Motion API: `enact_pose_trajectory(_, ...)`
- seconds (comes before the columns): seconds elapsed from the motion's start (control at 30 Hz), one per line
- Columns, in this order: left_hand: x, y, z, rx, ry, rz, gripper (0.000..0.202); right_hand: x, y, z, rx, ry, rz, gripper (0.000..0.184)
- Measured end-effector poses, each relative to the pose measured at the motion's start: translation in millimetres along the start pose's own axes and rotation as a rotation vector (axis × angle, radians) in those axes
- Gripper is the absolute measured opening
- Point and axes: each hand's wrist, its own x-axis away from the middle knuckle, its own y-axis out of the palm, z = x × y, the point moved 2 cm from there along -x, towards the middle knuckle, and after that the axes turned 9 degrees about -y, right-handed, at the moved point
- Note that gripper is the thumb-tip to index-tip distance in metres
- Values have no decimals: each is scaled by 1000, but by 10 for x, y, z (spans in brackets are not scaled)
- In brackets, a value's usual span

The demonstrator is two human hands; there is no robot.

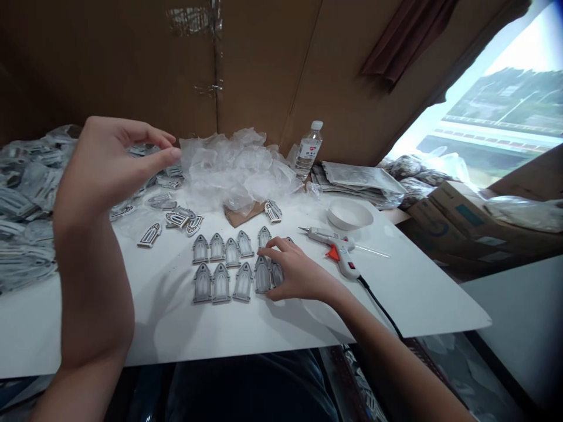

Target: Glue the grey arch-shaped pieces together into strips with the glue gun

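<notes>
Several small grey arch-shaped window pieces (221,266) lie in two rows on the white table (264,328). My right hand (295,271) rests on the right end of the rows, fingertips bent onto a piece. My left hand (115,163) is raised above the table's left side, thumb and fingers curled towards each other in a loose pinch; I cannot make out anything between them. More loose arch pieces (176,221) lie scattered behind the rows.
A white glue gun (338,247) with an orange trigger and black cord lies right of the rows. Behind it sit a white bowl (349,214), a water bottle (308,149) and crumpled clear plastic (237,167). Bagged parts (26,193) pile at left; cardboard boxes (466,223) at right.
</notes>
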Motion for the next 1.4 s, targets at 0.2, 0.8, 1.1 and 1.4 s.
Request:
enact_pose_trajectory(0.2,-10,68,6,-61,5,-50,33,-75,101,11,19,-9,-68,78)
enact_pose_trajectory(0.8,160,269,-42,-170,-32,-360,23,-527,525,-413,65,-286,111,79)
enact_pose_trajectory(1.1,581,760,-667,82,-127,-620,21,-629,581,-303,8,-311,158,83)
enact_pose_trajectory(1.4,973,964,-742,354,-248,-779,54,-587,405,-415,-31,-375,501,75)
